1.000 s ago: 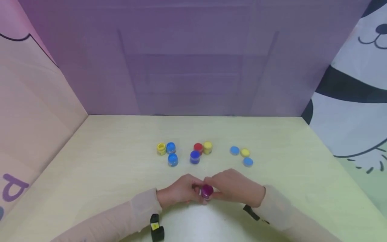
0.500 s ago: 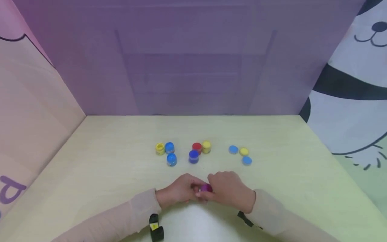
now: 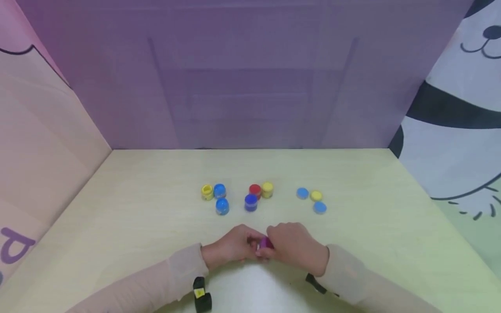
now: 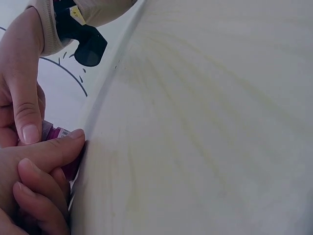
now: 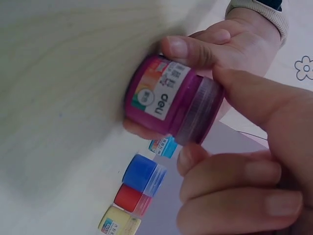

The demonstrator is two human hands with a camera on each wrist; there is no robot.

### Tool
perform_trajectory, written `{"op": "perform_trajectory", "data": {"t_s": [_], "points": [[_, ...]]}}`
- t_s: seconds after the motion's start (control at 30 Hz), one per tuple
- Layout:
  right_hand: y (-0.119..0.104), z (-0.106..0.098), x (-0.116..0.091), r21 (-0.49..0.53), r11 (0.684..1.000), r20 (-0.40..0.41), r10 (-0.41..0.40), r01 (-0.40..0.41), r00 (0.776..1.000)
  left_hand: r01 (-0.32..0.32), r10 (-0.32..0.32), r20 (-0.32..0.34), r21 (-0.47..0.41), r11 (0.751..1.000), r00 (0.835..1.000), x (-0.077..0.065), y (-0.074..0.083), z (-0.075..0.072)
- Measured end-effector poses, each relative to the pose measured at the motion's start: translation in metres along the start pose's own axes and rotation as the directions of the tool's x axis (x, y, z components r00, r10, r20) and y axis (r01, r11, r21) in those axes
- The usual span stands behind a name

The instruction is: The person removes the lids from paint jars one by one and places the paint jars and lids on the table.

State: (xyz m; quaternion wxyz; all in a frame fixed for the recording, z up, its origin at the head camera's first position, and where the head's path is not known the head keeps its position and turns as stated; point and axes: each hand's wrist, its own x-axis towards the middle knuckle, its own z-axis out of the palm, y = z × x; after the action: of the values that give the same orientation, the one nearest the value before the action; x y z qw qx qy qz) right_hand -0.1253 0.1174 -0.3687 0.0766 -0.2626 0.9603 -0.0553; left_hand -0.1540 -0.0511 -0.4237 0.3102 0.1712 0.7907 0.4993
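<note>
Between both hands is a magenta paint jar point(image 5: 161, 95) with a white "deli" label, low over the table near its front. My left hand point(image 3: 235, 247) grips the jar's body, thumb along the label side. My right hand point(image 3: 299, 248) pinches the jar's ribbed clear-sided lid point(image 5: 199, 111) between thumb and curled fingers. In the head view the right hand covers most of the lid. The lid sits on the jar.
Behind the hands stand a yellow jar point(image 3: 207, 192) with its mouth uncovered and two light blue jars point(image 3: 222, 206). Beside them are red point(image 3: 255, 190), dark blue point(image 3: 251, 203) and yellow capped jars point(image 3: 267, 190). Loose blue point(image 3: 302, 193) and yellow lids point(image 3: 316, 196) lie farther right.
My right hand has turned and shifted left over the lid, its thumb now across the near side. The left hand keeps its grip on the paint jar.
</note>
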Motion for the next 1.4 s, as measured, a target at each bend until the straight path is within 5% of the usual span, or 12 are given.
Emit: {"op": "perform_trajectory", "data": {"t_s": [0.8,1.0,1.1,1.23,1.4], "points": [[0.005,-0.02,0.004,-0.038,0.98,0.14,-0.19,0.197,0.972,-0.059,0.06,0.017,-0.04,0.997,0.998,-0.005,0.0,0.0],[0.01,-0.021,0.001,0.039,0.977,0.137,-0.215,0.212,0.967,-0.063,0.063,0.01,-0.039,0.997,0.998,-0.004,0.001,0.0],[0.009,-0.019,-0.003,0.061,0.983,0.107,-0.181,0.175,0.978,-0.051,0.051,0.01,-0.015,0.999,0.999,-0.003,0.0,-0.001],[0.004,-0.014,-0.005,0.027,0.999,0.071,-0.036,0.034,0.997,-0.056,0.056,0.017,0.01,0.998,0.998,-0.002,0.0,-0.001],[-0.003,-0.007,-0.005,0.006,0.998,0.038,0.066,-0.066,0.997,-0.044,0.044,0.017,0.0,0.999,0.999,-0.001,-0.001,-0.001]]}}
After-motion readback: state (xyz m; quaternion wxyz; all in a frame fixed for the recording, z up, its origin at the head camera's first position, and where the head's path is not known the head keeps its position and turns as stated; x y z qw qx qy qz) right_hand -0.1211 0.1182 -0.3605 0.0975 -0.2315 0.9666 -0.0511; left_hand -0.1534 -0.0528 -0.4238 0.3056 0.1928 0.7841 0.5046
